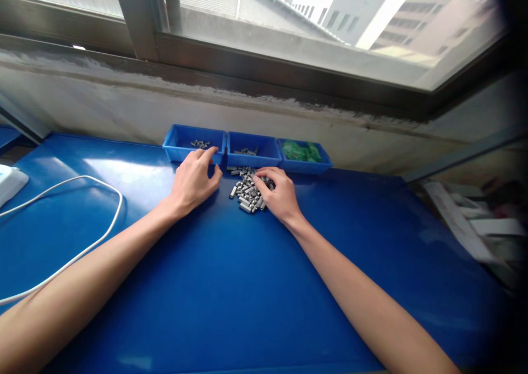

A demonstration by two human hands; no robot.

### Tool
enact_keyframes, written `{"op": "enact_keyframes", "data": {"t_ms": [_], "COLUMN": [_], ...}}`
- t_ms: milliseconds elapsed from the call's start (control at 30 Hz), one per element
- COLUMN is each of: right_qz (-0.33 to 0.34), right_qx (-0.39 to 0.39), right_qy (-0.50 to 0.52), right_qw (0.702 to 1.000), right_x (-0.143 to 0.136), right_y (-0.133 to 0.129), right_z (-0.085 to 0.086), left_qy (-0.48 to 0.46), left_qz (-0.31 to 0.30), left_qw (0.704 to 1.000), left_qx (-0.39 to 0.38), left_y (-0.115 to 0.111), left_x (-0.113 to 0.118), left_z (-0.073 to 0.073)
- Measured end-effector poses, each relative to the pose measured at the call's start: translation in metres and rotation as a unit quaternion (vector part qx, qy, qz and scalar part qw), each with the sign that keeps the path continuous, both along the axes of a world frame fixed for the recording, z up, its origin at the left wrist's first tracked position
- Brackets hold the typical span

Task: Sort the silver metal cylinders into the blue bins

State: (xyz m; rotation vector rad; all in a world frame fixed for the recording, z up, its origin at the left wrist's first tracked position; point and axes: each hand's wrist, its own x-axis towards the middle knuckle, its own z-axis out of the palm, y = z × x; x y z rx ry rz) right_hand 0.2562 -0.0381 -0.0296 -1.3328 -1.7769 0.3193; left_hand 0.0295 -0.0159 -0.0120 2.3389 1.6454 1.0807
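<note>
A heap of small silvery metal parts (246, 197), some of them short cylinders, lies on the blue table in front of the bins. My right hand (280, 193) rests over the heap's right side, thumb and forefinger pinched at a small metal part; the fingertips partly hide it. To the left of the heap, my left hand (194, 180) hovers in front of the left blue bin (175, 153), fingers apart and nothing visible in them. That bin holds a few small metal pieces (200, 143).
The middle blue bin (268, 158) contains some metal parts, and the right blue bin (307, 168) holds green plastic-looking pieces (301, 151). A white cable (117, 209) loops across the table's left side beside a white device (10, 181). Behind stand a wall and window.
</note>
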Motion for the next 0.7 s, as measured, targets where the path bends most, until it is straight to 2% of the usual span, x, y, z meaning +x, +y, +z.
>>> {"op": "enact_keyframes", "data": {"t_ms": [300,433,567,700], "right_qz": [-0.001,-0.003,-0.005,-0.002], "right_qx": [0.001,0.0,0.0,-0.001], "right_qy": [-0.001,-0.001,-0.001,-0.003], "right_qw": [1.0,1.0,1.0,1.0], "right_x": [-0.0008,-0.0012,-0.0015,-0.0012], "right_y": [-0.0002,-0.0002,-0.0001,-0.0003], "right_z": [0.0009,0.001,0.001,0.0013], "left_qy": [0.038,0.104,0.176,0.172], "left_qz": [-0.07,-0.118,-0.126,-0.12], "left_qw": [0.997,0.987,0.976,0.978], "left_qx": [0.017,0.029,0.008,0.01], "left_y": [-0.0009,-0.0008,0.0015,0.0028], "left_x": [-0.0016,0.0002,-0.001,-0.0028], "left_z": [-0.0034,-0.0066,-0.01,-0.0094]}}
